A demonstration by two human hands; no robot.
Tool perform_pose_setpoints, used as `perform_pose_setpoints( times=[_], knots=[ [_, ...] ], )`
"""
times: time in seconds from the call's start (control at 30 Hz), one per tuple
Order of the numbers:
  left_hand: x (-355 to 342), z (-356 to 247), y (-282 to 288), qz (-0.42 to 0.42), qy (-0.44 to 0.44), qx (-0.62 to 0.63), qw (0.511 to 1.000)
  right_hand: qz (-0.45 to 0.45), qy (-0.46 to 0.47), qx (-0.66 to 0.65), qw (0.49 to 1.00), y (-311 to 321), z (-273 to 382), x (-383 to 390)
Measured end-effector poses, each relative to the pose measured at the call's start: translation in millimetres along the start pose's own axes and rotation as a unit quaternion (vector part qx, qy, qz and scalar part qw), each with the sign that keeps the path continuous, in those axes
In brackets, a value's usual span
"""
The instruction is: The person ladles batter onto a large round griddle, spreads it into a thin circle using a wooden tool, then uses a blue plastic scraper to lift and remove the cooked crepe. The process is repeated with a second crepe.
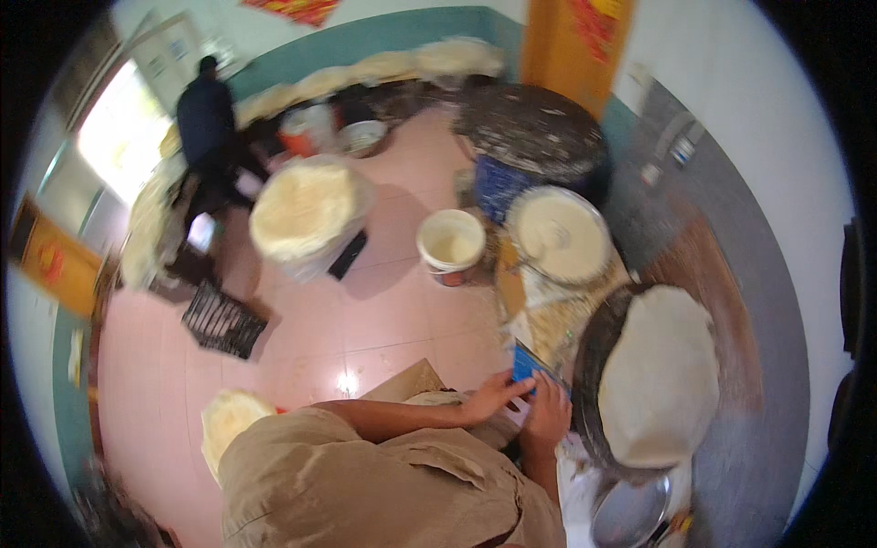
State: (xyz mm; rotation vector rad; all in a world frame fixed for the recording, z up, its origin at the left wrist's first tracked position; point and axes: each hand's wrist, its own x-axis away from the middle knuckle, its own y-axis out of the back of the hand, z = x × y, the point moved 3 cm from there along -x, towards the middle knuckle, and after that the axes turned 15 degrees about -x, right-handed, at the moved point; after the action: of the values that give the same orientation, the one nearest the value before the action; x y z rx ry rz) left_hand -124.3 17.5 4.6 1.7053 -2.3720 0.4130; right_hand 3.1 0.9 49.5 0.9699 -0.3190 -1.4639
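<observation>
One pink tiled floor (393,315) carries one blue drum (493,194) with one dark round top. At the person's right, one dark round griddle (589,393) bears one pale flatbread (660,374). Farther off stands one stack of flatbreads (306,210), too blurred to count. One batter basin (603,260) and one white bucket (448,222) sit near the drum. Two hands, left hand (493,399) and right hand (548,411), close together, pinch one slim blue object (523,363), kind unclear, beside the griddle

Pink tiled flr (393,320), white wall (203,20) w/ teal lower band (365,40), back orange door (555,50), bright doorway (128,137) upper L
</observation>
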Motion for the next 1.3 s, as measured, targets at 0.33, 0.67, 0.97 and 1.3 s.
perform_pose_setpoints(
  times=[0.33,0.67,0.97,1.3],
  knots=[
    [20.0,6.1,21.0,-0.059,-0.052,0.040,0.996,0.029,-0.047,-0.198,0.979,-21.9,-5.5,-8.4],
    [24.5,3.6,31.3,-0.075,-0.072,0.069,0.992,-0.098,-0.098,-0.305,0.942,-24.5,-0.2,-18.7],
    [28.1,0.5,33.7,-0.096,-0.082,0.088,0.988,-0.130,-0.084,-0.370,0.916,-37.9,-22.6,-17.1],
    [26.7,3.9,30.0,-0.066,-0.068,0.078,0.992,-0.111,-0.124,-0.399,0.902,-25.1,0.6,-14.2]
  ],
)
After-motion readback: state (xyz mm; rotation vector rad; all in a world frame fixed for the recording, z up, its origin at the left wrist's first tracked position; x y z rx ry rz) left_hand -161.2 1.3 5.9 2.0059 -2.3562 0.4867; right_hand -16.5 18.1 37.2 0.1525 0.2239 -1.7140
